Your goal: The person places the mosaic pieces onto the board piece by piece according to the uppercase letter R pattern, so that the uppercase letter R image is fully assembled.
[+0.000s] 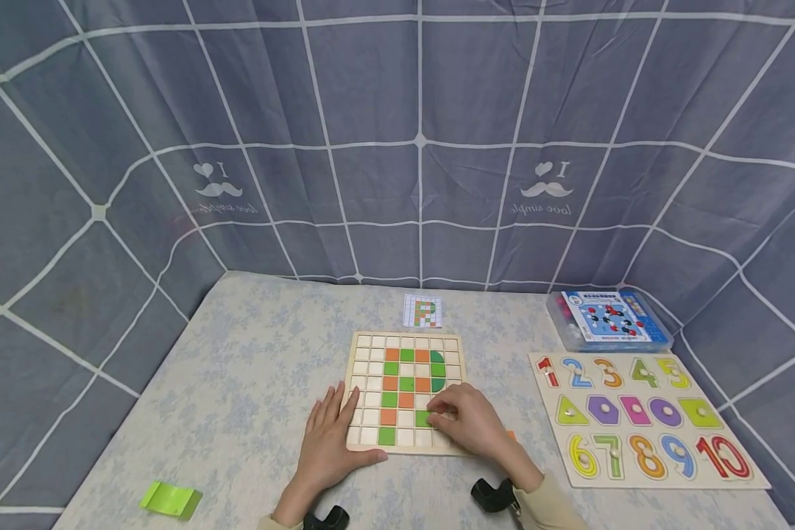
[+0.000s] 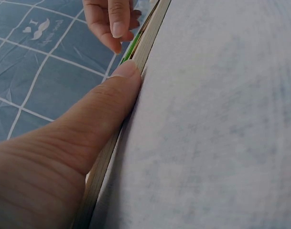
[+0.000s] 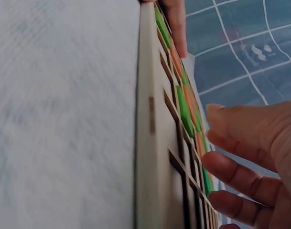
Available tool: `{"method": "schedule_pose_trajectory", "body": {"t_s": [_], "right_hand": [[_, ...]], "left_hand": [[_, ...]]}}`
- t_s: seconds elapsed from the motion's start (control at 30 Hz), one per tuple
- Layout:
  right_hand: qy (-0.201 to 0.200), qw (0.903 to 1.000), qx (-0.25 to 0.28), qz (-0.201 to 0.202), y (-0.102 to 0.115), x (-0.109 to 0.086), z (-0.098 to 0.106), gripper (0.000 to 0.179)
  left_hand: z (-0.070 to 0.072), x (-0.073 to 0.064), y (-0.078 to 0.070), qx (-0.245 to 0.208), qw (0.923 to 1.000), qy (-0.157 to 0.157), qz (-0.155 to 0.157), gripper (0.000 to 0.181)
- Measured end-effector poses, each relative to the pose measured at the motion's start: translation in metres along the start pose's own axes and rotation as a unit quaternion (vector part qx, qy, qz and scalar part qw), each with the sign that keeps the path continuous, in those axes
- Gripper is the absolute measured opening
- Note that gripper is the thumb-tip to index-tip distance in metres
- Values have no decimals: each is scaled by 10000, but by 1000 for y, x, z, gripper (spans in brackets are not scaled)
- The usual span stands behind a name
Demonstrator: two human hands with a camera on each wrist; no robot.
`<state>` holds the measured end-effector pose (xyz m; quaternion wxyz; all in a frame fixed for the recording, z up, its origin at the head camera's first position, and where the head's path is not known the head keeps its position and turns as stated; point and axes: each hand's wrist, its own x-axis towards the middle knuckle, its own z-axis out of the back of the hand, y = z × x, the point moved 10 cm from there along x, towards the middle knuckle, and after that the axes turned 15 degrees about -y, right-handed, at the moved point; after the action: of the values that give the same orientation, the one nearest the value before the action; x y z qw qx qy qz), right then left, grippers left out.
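Observation:
A wooden grid board [image 1: 407, 446] lies on the table with green and orange square tiles and rounded green pieces in its cells. My left hand [image 1: 331, 436] rests at the board's left side, fingers extended, its thumb [image 2: 107, 98] along the front edge. Over the lower right of the board is my right hand [image 1: 467, 419], close to a green tile [image 1: 422, 419] set in a cell. Its fingers [image 3: 231, 174] are loosely bent, and no piece shows between them. Behind the board lies a paper card [image 1: 408, 311] printted with a coloured grid pattern.
A number and shape puzzle board [image 1: 649, 434] lies on the right, with a clear plastic box [image 1: 573, 331] behind it. A bright green curved block [image 1: 171, 500] sits at the front left. Something orange [image 1: 511, 435] peeks out beside my right wrist. Grey curtains surround the table.

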<state>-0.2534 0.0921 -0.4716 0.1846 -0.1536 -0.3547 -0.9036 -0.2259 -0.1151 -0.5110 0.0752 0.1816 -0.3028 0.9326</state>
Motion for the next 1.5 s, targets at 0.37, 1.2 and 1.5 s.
{"method": "schedule_pose_trajectory", "body": {"t_s": [0.37,1.2,1.5], "right_hand": [[-261,9996,47,1,-14,-6,40,28],[127,9968,-469,-639,-63,-39,85,39],[421,9940,-526,-861,-71,-45,81,40]], "left_hand": [[1,0,-1,-98,10000,0,12,114],[1,1,-1,-90,9999,-79,-91,114],[1,1,-1,-112,9999,-80,-91,114]]}}
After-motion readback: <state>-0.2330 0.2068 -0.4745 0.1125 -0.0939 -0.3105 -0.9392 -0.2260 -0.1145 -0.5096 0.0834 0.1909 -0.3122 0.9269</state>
